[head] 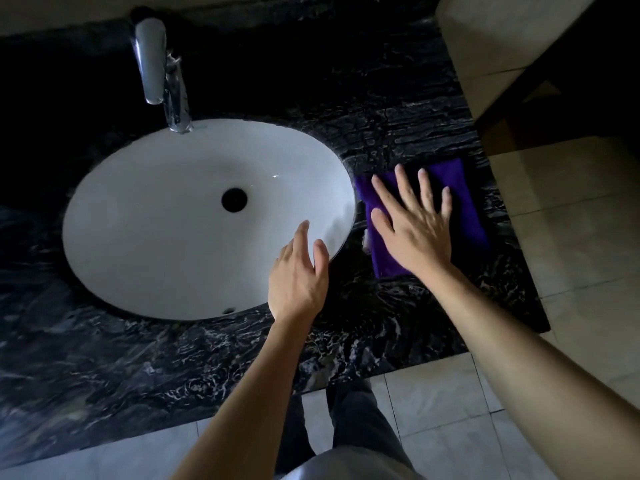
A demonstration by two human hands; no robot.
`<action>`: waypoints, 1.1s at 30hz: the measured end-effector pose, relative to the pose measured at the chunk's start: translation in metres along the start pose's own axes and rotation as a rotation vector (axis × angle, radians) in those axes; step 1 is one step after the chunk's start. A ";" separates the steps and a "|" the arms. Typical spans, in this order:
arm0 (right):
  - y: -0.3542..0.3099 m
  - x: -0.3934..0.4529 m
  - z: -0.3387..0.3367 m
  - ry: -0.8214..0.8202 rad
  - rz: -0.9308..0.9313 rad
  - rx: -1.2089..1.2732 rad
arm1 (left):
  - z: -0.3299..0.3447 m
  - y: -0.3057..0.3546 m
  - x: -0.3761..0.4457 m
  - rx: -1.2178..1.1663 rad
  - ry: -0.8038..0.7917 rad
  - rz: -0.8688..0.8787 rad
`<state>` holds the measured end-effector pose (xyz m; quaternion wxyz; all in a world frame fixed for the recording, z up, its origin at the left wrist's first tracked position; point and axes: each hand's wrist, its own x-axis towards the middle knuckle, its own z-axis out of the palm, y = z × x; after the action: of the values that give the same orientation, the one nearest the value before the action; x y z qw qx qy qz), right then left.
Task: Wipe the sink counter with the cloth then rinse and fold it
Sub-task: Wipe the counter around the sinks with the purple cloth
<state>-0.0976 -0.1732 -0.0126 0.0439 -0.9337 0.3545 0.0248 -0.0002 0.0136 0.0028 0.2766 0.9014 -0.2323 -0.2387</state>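
The white oval sink (173, 220) sat sunk into the dark veined worktop (138, 368), and its basin held nothing but the black drain hole (234, 199) a little toward three o'clock of its middle (a small overflow slot showed near the six o'clock wall). A chrome tap (162, 74) stood at twelve o'clock of the basin, its spout reaching over the rim. The purple cloth (460, 188) lay flat as a folded rectangle on the worktop at three o'clock of the sink, just beside the rim and near the worktop's right edge. The right hand (415, 230) rested palm down on the cloth, its fingers (403, 183) spread wide and straight, gripping nothing, the forearm running back toward five o'clock. The left hand (298, 278) hung over the sink's rim at about four o'clock of the basin, fingers straight and close together, holding nothing; whether it touched the rim could not be told. Pale floor tiles (571, 237) lay beyond the worktop.
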 end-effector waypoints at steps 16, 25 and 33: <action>0.009 -0.022 -0.002 -0.015 -0.013 0.004 | -0.008 -0.013 -0.009 0.154 -0.068 0.175; -0.072 -0.103 0.004 0.011 -0.060 0.051 | -0.052 -0.095 -0.046 0.585 0.128 0.169; -0.064 -0.093 0.008 -0.046 -0.309 0.049 | -0.050 -0.098 -0.053 0.551 0.105 0.190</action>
<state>-0.1251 -0.0632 -0.0091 0.0779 -0.9750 0.2060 0.0303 0.0142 0.1349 -0.0044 0.0542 0.9279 -0.3570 -0.0927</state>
